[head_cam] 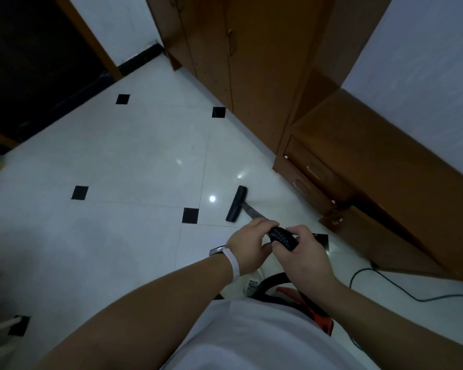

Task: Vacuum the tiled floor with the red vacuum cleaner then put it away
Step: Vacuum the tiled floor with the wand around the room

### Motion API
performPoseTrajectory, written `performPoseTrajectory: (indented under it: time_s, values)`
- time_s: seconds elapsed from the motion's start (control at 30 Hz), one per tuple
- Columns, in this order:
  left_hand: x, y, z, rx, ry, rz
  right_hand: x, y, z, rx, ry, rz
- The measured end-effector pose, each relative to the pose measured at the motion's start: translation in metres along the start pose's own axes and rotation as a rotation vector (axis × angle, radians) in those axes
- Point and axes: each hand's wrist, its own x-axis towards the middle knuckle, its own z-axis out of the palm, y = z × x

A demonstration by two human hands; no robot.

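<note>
Both hands hold the vacuum's black ribbed hose handle [283, 237] in front of my body. My left hand [249, 244] grips its front end where the wand [253, 212] begins. My right hand [302, 256] grips the ribbed part just behind. The wand slopes down to a black floor nozzle [236, 204] lying flat on the white tiled floor [134, 166]. The red vacuum body [312, 309] shows partly at my right side, mostly hidden by my shirt and right arm, with the black hose [271, 280] curving up from it.
A brown wooden wardrobe [251, 76] and a low drawer unit [358, 166] line the right side, close to the nozzle. A dark power cord [412, 297] trails over the floor at lower right. A dark doorway [32, 62] opens at upper left. Pale objects sit at the left edge.
</note>
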Motion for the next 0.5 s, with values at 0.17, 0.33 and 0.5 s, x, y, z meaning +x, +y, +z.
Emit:
performPoseTrajectory:
  time_s: [0.17,0.33,0.5]
  values:
    - [0.012,-0.006,-0.003,0.032,-0.018,0.041,0.009,-0.003,0.006,0.064,0.034,0.023]
    - [0.021,-0.02,-0.018,0.006,0.01,0.031,0.023,-0.021,0.021,0.084,0.047,0.038]
    - [0.037,-0.05,-0.054,-0.028,0.024,0.033,0.047,-0.058,0.048,0.095,0.057,0.049]
